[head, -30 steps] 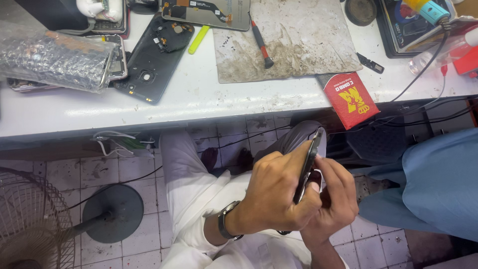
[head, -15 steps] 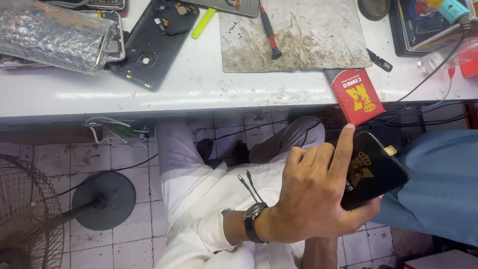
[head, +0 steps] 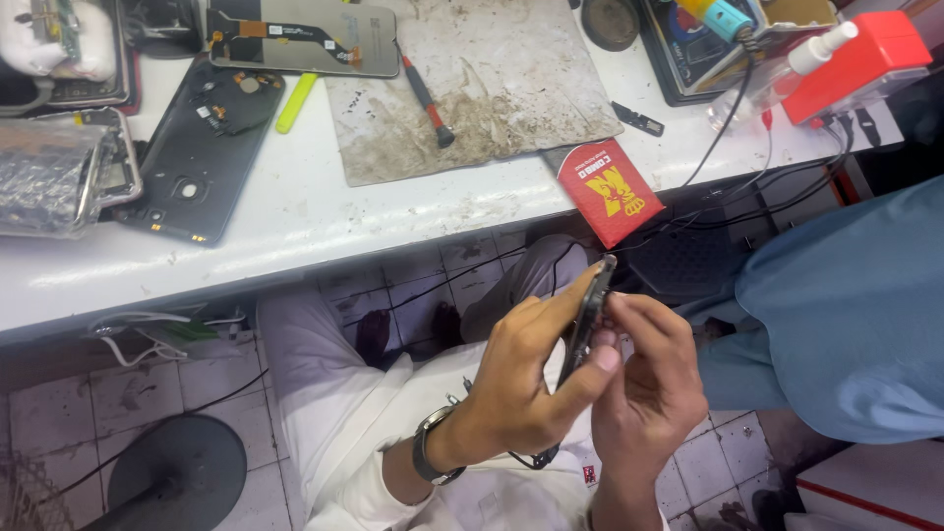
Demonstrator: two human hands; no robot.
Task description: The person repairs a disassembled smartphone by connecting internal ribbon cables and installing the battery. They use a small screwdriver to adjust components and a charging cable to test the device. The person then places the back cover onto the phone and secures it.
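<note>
Fingers of our left hand (head: pixel 521 379) wrap around a dark phone (head: pixel 582 324), held edge-on over our lap below the white workbench (head: pixel 295 221). Our right hand (head: pixel 644 388) pinches the same phone from the other side, thumb and fingertips pressed to its rim. We wear a wristwatch (head: pixel 430 447) on the left wrist. Above, on the bench edge, lies a red packet (head: pixel 610 192); further up we see a dirty mat (head: pixel 492 88) with a red-handled screwdriver (head: pixel 425 96), and an opened black phone back (head: pixel 202 147) at left.
</note>
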